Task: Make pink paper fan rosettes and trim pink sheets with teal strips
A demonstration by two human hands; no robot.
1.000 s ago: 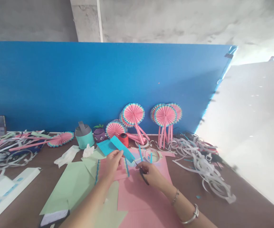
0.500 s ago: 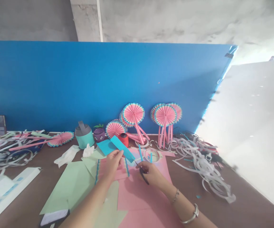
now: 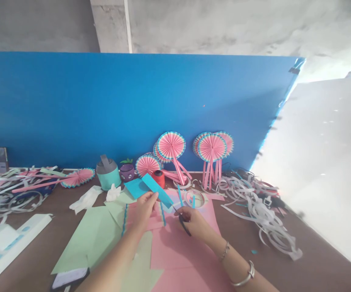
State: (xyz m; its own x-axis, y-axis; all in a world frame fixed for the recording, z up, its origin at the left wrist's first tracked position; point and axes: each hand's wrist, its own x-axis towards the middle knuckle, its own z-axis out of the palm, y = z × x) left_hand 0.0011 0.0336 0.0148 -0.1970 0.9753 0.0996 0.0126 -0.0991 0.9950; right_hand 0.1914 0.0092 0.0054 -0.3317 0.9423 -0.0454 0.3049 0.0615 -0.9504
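Pinched in my left hand (image 3: 146,207) is a blue paper strip (image 3: 157,190), held tilted above the table. My right hand (image 3: 193,221) grips a pair of scissors (image 3: 184,225) with dark handles, whose blades meet the strip's lower right end. Beneath my hands lie pink paper sheets (image 3: 178,251) and a pleated pink paper (image 3: 143,217) with blue-striped edges. Another blue paper piece (image 3: 135,187) rests just behind my left hand. Narrow blue slivers (image 3: 180,196) stand beside a roll of tape (image 3: 194,198) beyond my right hand.
Round pink paper fans (image 3: 212,147) lean against the blue partition (image 3: 102,105). A teal cup (image 3: 108,177), a purple pot (image 3: 127,172) and a red container (image 3: 158,178) stand at the back. White strips (image 3: 257,207) pile up on the right; a power strip (image 3: 17,247) lies left, green paper (image 3: 87,235) nearer.
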